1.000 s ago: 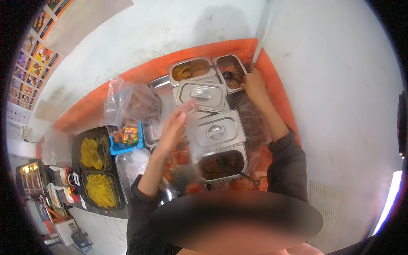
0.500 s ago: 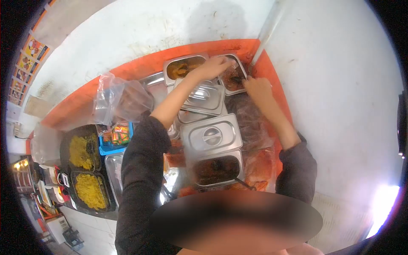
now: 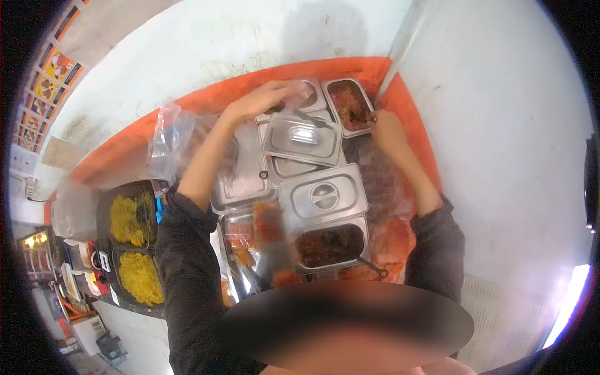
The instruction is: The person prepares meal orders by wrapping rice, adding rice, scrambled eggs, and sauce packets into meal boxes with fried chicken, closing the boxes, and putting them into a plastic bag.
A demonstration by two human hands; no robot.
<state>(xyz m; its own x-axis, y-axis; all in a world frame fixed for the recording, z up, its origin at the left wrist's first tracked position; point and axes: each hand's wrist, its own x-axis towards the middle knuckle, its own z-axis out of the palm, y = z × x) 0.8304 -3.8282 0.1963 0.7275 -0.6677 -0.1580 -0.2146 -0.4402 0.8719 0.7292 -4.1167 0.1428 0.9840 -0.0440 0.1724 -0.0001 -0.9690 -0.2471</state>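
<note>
Going gently seemed best by the corner tub (image 3: 347, 101).
Right hand (image 3: 389, 132) curled at its edge; left hand (image 3: 265, 100) was over the next tub (image 3: 319, 97). I couldn't tell what they held.

An open, rectangular stainless-steel container with rounded corners (image 3: 357, 133) sits at the far right of the cluster, its long sides running near to far, slightly slanted. Coarse reddish-brown food (image 3: 345, 100) covers its bottom. A dark utensil (image 3: 358, 118) dips into the food at the near right, its handle crossing the right rim. Just left, an open, silvery rectangular metal container (image 3: 321, 98) lies crosswise, its contents mostly hidden.
</note>
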